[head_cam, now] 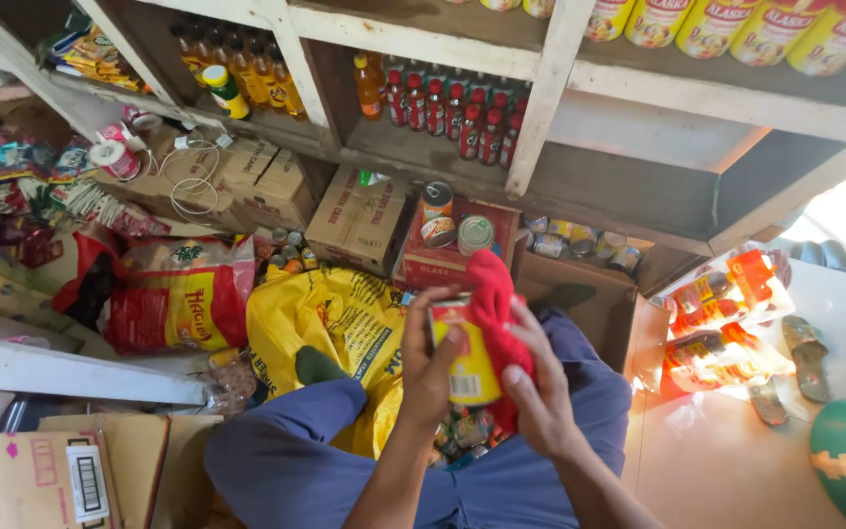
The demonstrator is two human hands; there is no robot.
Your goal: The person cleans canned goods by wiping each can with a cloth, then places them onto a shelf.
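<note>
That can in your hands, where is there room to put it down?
The can sits between the left hand and the right hand, which holds a red cloth. Bare room: the pale floor between your knee and the sandals. The floor by the yellow sack and the cardboard boxes is crowded.

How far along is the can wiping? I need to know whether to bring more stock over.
Two cans already stand on the red box, possibly wiped. In hand: the left hand grips a yellow and red can while the right hand presses a red cloth against it. More cans lie on the low shelf and more small items between the knees, so it seems unfinished.
</note>
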